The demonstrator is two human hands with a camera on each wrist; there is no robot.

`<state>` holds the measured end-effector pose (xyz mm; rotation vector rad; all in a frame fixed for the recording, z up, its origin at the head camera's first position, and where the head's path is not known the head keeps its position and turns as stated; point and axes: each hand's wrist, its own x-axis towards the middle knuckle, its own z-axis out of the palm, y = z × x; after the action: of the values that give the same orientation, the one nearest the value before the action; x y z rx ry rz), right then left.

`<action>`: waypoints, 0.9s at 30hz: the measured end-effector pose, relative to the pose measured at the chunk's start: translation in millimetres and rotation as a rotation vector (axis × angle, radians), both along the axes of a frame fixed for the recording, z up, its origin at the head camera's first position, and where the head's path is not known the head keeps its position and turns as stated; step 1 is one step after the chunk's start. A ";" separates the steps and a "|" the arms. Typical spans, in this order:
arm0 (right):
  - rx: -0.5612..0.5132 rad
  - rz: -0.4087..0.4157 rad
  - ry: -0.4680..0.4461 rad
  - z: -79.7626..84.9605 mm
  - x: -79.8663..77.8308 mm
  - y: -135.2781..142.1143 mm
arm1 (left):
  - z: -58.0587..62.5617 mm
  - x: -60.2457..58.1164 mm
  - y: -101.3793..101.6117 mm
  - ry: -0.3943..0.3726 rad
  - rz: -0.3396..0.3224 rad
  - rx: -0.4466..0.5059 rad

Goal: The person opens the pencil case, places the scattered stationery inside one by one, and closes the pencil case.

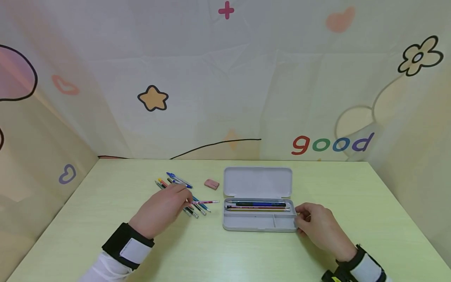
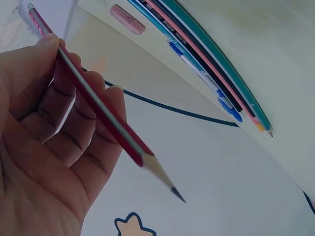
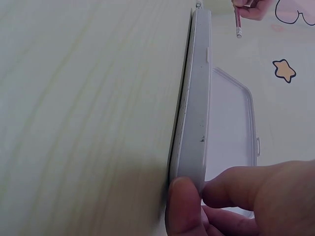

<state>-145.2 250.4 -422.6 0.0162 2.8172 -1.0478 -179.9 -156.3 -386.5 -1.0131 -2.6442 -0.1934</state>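
Note:
My left hand point(image 1: 163, 207) pinches a red-and-silver striped pencil point(image 2: 106, 113) between thumb and fingers. The pencil's sharpened tip shows in the left wrist view, and its other end points toward the case in the head view. An open white pencil case point(image 1: 246, 224) lies on the table with its lid point(image 1: 258, 182) tilted back. Several pens and pencils point(image 1: 258, 210) lie in its long rear compartment. At the case's right end, my right hand point(image 1: 320, 225) grips the edge with thumb and fingers.
Left of the case, a loose pile of pens and pencils point(image 1: 202, 205) lies partly under my left hand. A pink eraser point(image 1: 211, 184) sits between pile and lid. Behind the table point(image 1: 211, 258) hangs a printed cloth point(image 1: 211, 78).

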 end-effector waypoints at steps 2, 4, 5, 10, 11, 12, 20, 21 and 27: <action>0.002 -0.002 -0.001 -0.1 0.1 0.1 | 0.4 -0.8 4.5 0.001 -0.008 -0.004; 0.004 -0.004 -0.006 -0.2 0.1 0.1 | 0.4 -1.6 8.8 0.000 -0.011 -0.001; 0.005 -0.005 -0.009 -0.3 0.0 0.1 | 0.5 -1.9 11.0 0.002 -0.014 0.000; 0.004 -0.007 -0.020 -0.6 -0.4 -0.1 | 2.2 -2.5 21.2 0.010 -0.017 -0.023; 0.002 -0.008 -0.018 -0.6 -0.3 -0.2 | 2.6 -2.7 23.3 0.011 -0.017 -0.031; 0.001 -0.007 -0.018 -0.6 -0.2 -0.2 | 3.0 -2.8 25.4 0.010 -0.017 -0.039; 0.006 0.011 0.008 -0.9 -0.2 0.3 | 4.9 -8.1 42.5 0.034 -0.052 -0.051; 0.006 0.009 0.006 -0.9 -0.2 0.2 | 5.2 -8.7 44.4 0.032 -0.052 -0.050; 0.005 -0.001 -0.009 -0.3 0.3 0.1 | 7.2 -11.8 55.1 0.029 -0.038 -0.060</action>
<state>-144.8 250.5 -422.9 0.0228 2.8117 -1.0383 -191.8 -101.2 -379.3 -1.0770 -2.6211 -0.1076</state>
